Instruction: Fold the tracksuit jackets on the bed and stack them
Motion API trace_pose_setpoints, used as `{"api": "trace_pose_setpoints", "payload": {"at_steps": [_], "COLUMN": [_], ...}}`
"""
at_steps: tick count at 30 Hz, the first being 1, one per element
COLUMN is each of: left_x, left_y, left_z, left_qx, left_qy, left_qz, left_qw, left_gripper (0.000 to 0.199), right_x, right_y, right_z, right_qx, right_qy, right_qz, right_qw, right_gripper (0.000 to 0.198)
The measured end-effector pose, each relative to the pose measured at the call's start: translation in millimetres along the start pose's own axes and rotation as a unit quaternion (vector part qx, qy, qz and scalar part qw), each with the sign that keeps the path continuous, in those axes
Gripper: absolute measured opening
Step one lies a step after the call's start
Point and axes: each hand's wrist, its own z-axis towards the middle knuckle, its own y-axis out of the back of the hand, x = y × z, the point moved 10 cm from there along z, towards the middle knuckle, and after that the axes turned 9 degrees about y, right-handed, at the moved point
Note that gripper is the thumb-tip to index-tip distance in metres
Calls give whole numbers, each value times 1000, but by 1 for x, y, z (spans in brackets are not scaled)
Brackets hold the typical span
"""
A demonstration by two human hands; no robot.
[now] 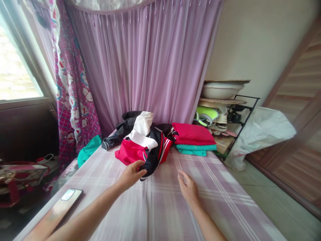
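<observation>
A heap of clothes lies on the checked bed cover. Its near part is a red, white and navy jacket point(152, 157) with striped edging. My left hand point(132, 174) is at the near edge of this jacket, thumb and fingers closed on the navy cloth. To the right, my right hand point(188, 189) hovers over the cover with fingers slightly apart and nothing in it. Behind the jacket lie a white piece of cloth point(143, 123) and a black garment point(120, 131). Right of the heap sits a folded red garment point(193, 134) on folded teal clothes point(195, 149).
A phone point(57, 209) lies at the bed's left edge. Teal cloth point(89, 150) hangs over that side. Purple curtains point(150, 67) close off the back. At right stand a rack point(247, 107) with shoes and a basin point(222, 90), and a white plastic bag point(263, 130).
</observation>
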Motion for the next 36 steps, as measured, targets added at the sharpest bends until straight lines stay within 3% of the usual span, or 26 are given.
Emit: {"api": "trace_pose_setpoints", "payload": {"at_steps": [6,10,13,16,20,23,25,28,30,33,36], "left_x": [7,-1,2,9,3,-13,-21,-18,-9,2,8], "left_y": [-73,-87,-58,-2,61,76,68,38,18,-1,-3], "left_z": [-61,-82,-69,-43,-11,13,31,54,64,65,48], "left_qx": [72,123,89,-19,-130,-165,-151,-96,-53,-21,-25], "left_qy": [-44,-72,-61,-42,-41,-53,-62,-63,-53,-40,-23], "left_qz": [142,153,159,207,275,348,386,442,463,470,480], "left_qw": [986,978,981,977,952,921,908,890,883,881,877], "left_gripper": [29,43,34,33,37,43,52,66,57,25,33], "right_x": [80,96,105,121,158,168,157,112,72,14,-30], "right_y": [-7,-34,-56,-56,-21,21,49,82,100,116,109], "right_z": [29,37,32,28,5,-24,-35,-23,2,44,67], "right_qx": [60,185,277,303,341,395,417,398,338,211,125], "right_qy": [52,-2,10,60,184,203,182,146,131,94,15], "right_qz": [-22,-160,-234,-236,-167,-104,-96,-137,-192,-283,-328], "right_qw": [997,970,932,921,907,890,885,895,912,931,936], "right_gripper": [46,54,24,14,16,18,19,19,19,19,22]}}
